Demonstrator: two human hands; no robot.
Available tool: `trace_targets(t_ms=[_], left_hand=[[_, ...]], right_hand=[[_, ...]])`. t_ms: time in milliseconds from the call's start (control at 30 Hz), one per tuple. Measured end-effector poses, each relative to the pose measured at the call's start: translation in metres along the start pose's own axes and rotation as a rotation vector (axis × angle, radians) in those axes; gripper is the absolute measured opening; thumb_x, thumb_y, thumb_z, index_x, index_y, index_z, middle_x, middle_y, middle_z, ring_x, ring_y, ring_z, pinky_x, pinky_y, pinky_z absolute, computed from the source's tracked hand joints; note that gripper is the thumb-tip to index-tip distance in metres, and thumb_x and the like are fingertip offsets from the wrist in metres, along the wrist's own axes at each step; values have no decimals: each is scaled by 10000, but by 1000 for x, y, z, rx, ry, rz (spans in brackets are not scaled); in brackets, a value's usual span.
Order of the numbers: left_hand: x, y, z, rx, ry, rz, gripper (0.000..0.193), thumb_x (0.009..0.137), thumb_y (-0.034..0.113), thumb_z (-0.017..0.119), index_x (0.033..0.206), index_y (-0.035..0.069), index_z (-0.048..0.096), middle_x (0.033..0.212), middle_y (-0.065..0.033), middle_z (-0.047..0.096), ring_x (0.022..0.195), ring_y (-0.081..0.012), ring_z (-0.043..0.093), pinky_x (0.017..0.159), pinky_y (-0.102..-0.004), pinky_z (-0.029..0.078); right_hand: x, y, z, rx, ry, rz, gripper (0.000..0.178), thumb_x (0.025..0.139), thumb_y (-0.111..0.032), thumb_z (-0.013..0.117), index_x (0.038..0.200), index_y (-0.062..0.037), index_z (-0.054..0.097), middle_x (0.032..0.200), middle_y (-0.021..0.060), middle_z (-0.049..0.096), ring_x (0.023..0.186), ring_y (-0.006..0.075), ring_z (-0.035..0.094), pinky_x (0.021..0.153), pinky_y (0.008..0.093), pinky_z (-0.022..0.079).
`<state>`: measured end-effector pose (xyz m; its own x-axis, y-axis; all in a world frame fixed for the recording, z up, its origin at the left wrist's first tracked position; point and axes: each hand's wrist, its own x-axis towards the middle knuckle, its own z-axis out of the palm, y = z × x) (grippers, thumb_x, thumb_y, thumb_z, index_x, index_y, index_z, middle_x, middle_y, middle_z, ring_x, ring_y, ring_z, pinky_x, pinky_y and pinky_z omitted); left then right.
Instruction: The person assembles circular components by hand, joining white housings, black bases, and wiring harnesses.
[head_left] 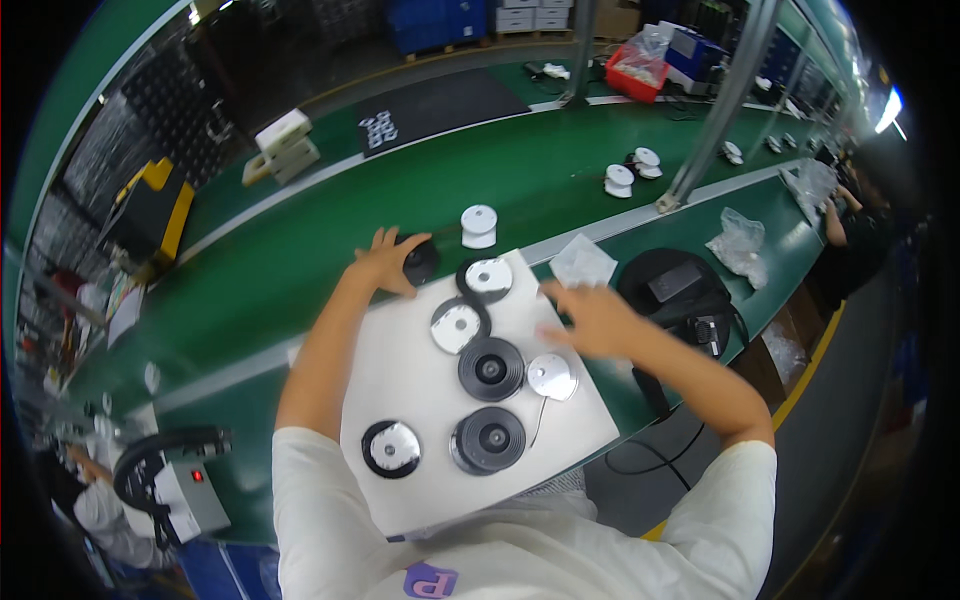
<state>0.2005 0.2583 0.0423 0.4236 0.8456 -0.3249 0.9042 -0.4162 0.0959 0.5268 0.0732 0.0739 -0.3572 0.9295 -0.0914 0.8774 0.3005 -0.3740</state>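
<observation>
My left hand reaches to the far left corner of a white work board and rests its fingers on a black round part lying on the green belt. My right hand hovers open and blurred over the board's right edge, holding nothing I can make out. On the board lie two black ribbed discs, a silver disc with a thin wire, and three black rings around white discs.
A white cylindrical unit stands on the green conveyor just beyond the board. More white units sit farther along. A clear bag, a black pad with a handheld device and another person are to the right.
</observation>
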Motion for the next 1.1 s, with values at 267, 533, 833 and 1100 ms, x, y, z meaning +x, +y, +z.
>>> trace_targets(t_ms=[267,533,833,1100], left_hand=[[-9,12,9,-139,225,81,841,611,291,780,1381,171,465,1285,-211,467,1200,-424,456,995,-507,443],[-144,15,27,-311,152,65,828,563,137,782,1336,152,485,1291,-190,453,1197,-439,461,1008,-463,445],[-227,44,45,-400,82,-38,817,560,110,808,1319,134,509,1345,-192,445,1243,-428,432,1052,-476,403],[-279,21,88,-840,807,-81,836,682,200,829,1400,91,417,1254,-156,517,1176,-303,541,997,-472,463]], right_hand=[[148,264,-47,-432,376,694,800,817,-512,641,1495,-259,299,1282,270,560,1190,447,544,997,552,397],[169,303,-67,-381,258,769,769,842,-519,639,1495,-285,306,1216,202,650,1151,373,616,1001,498,399],[74,97,-24,-37,7,-100,817,800,-480,710,1454,-158,342,1018,207,673,897,411,653,855,479,475],[91,54,21,-263,322,-86,733,866,-590,592,1434,-161,417,862,184,650,848,359,650,761,475,468]])
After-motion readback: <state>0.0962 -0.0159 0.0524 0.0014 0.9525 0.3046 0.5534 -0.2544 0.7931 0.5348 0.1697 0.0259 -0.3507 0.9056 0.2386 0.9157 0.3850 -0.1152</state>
